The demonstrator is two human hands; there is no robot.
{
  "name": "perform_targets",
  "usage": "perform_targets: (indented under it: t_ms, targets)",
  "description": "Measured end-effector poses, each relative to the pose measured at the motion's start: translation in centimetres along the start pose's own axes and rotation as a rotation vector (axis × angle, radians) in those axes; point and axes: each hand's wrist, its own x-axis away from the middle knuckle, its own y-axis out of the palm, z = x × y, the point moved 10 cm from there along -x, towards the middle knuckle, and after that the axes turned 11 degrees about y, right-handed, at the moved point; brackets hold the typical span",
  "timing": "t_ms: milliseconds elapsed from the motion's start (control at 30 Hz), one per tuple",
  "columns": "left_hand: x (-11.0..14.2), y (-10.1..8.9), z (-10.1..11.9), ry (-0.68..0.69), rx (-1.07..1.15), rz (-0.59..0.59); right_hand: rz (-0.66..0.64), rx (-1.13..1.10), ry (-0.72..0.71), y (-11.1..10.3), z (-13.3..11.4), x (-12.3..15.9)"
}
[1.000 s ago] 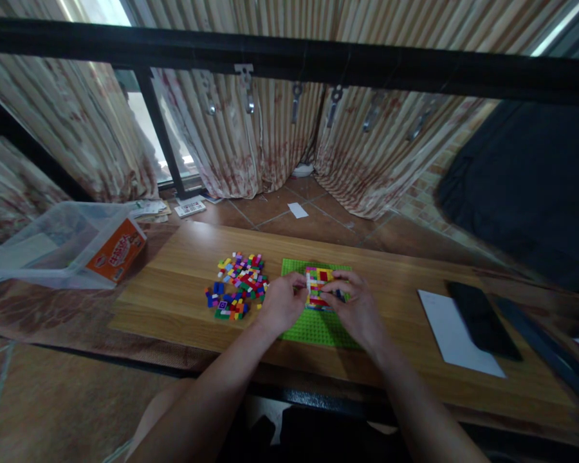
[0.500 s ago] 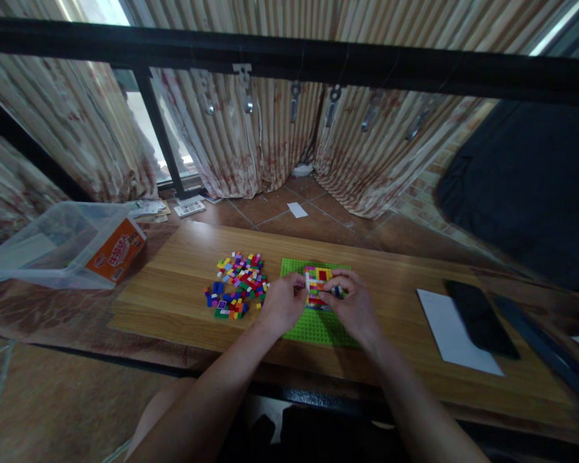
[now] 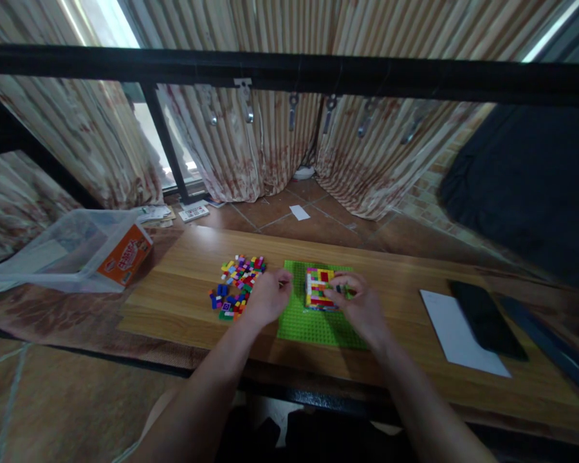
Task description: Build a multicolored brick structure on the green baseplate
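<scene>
A small block of stacked toy bricks (image 3: 317,298) in red, yellow, white and pink stands on a green studded baseplate (image 3: 313,328). My right hand (image 3: 361,305) is closed at the block's right side, thumb and fingertips against it. Dark bits show between those fingers, too small to name. To the left of the block, apart from it, is my left hand (image 3: 267,299), its fingers curled together over the baseplate's left edge. Whatever it may pinch is hidden. Just beyond this hand lies a pile of loose bricks (image 3: 238,270) in many colours, partly covered by it.
The wooden tabletop (image 3: 174,289) carries a white sheet (image 3: 458,341) and a dark phone-like slab (image 3: 485,318) on the right. At the left stands a clear plastic bin (image 3: 77,257) with an orange label. A black rail (image 3: 289,71) crosses before the curtains (image 3: 265,148).
My left hand has drawn away from the brick block toward the loose pile on the left. My right hand stays at the block. The view has tilted slightly.
</scene>
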Motion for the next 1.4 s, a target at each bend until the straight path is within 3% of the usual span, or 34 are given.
perform_targets:
  t_ms: [167, 267, 500, 833, 1067, 1233, 1400]
  targets:
    - [0.3, -2.5, -2.4, -0.031, -0.243, -0.097, 0.065, -0.009, 0.088, -1.6, 1.1, -0.4]
    - [1.0, -3.1, -3.2, -0.038, -0.316, -0.139, 0.06, -0.004, 0.085, -1.6, 1.0, -0.3]
    - [2.1, -2.1, -3.0, -0.016, -0.545, -0.276, 0.037, 0.02, 0.042, -1.1, 0.0, 0.1]
    - [2.4, -1.1, -1.6, -0.035, -0.608, -0.282, 0.069, 0.037, 0.039, -1.5, -0.2, 0.2]
    - [1.5, -1.8, -0.9, -0.02, -0.302, -0.131, 0.033, -0.009, -0.001, -1.3, -1.1, 0.6]
    - [1.2, 0.9, 1.7, 0.121, 0.209, -0.179, -0.133, 0.031, -0.172, 0.8, -3.8, 2.3]
    - [1.5, 3.6, 2.6, 0.038, 0.651, -0.219, -0.208, 0.094, -0.253, 1.6, -4.9, 3.6]
